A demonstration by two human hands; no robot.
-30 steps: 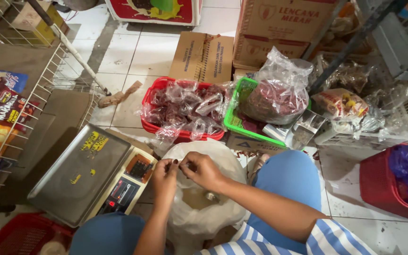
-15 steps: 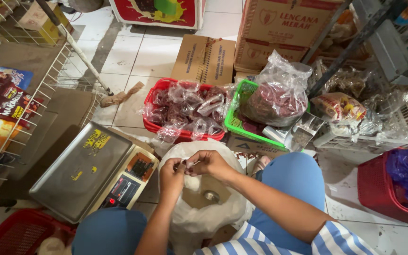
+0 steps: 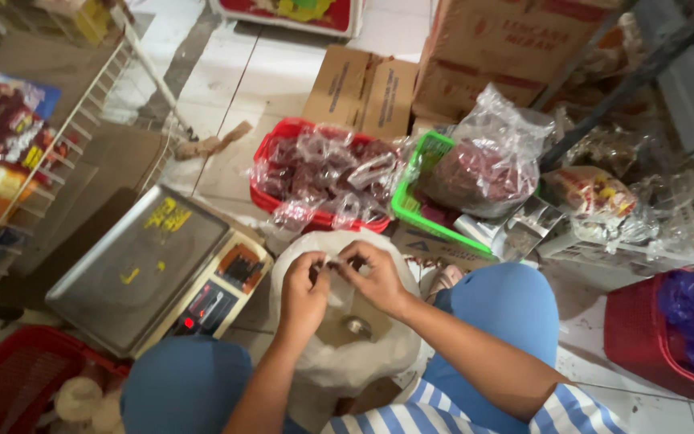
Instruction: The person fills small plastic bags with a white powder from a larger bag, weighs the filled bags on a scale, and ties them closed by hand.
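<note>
My left hand (image 3: 303, 293) and my right hand (image 3: 373, 273) meet over a big open white sack (image 3: 339, 354) that stands between my knees. Together the fingers pinch a small clear plastic bag (image 3: 332, 264) with dark contents; the hands hide most of it. Inside the sack lies a small metal scoop (image 3: 357, 325) on brownish goods. Both forearms reach in from the bottom edge of the head view.
A digital scale (image 3: 142, 269) with a steel pan sits left of the sack. Behind it stand a red basket (image 3: 319, 173) of filled small bags and a green basket (image 3: 423, 213) under a large clear bag (image 3: 487, 161). Cardboard boxes, a wire rack and more red baskets surround me.
The view has tilted slightly. My hands have stayed together over the sack, working the small bag with the fingers; they sit a little lower in the view than before.
</note>
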